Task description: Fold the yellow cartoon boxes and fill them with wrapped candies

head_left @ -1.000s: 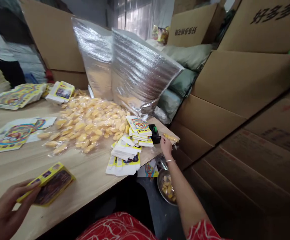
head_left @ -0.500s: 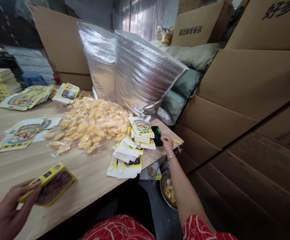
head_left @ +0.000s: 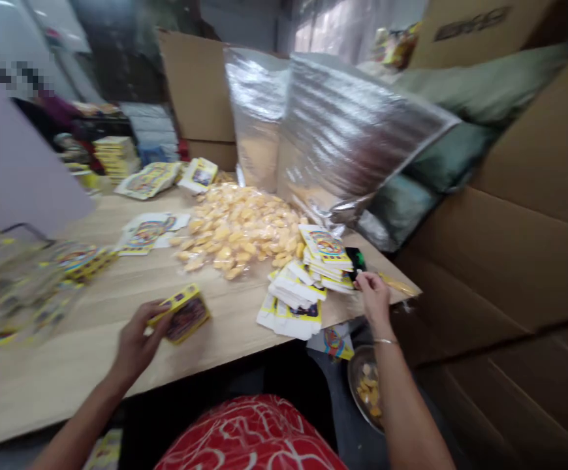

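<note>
My left hand [head_left: 140,341] grips a small yellow box [head_left: 186,315] with a dark printed face, held just above the wooden table. At the table's right end, my right hand [head_left: 374,295] has its fingers pinched together beside a black tape dispenser [head_left: 356,261] with a green part; a tiny pale piece shows at the fingertips, too small to name. Flattened printed cartons [head_left: 296,287] lie in an uneven stack left of that hand. Behind them spreads a heap of clear-wrapped yellow pieces [head_left: 245,228].
Silver foil bags [head_left: 343,130] stand behind the heap. More flat cartons [head_left: 147,232] and blurred yellow boxes [head_left: 14,294] lie on the left of the table [head_left: 93,365]. Below the right edge is a metal bowl [head_left: 355,385]. Cardboard boxes [head_left: 533,189] rise at right.
The view has swung left, bringing more boxes and a pale panel into sight. My left hand still holds the yellow box; my right hand remains by the dispenser, its fingertips slightly lifted away.
</note>
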